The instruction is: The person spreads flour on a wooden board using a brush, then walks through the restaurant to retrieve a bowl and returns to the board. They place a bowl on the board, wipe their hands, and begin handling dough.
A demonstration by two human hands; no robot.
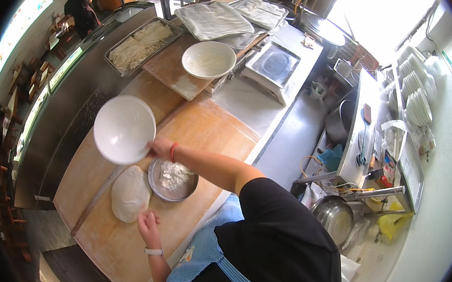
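My right hand (161, 148), with a red band at the wrist, grips the rim of a white bowl (124, 130). The bowl is over the far side of the wooden work board, and it looks bare inside. Below it lies a smooth, pale lump of dough (130, 195). Beside the dough, partly under my right wrist, a round metal pan (171, 194) holds a heap of white flour (174, 175). My left hand (148, 223) wears a white wristband. Its fingers are loosely curled by the dough's near edge, with nothing seen in them.
A wooden rolling pin (95, 202) extends past the dough. Beyond are a second white bowl (209, 61), a tray of noodles (141, 45), cloth-covered trays (214, 19) and a scale (272, 68). Shelves with stacked plates (418, 105) line the wall. Another person (80, 9) stands far off.
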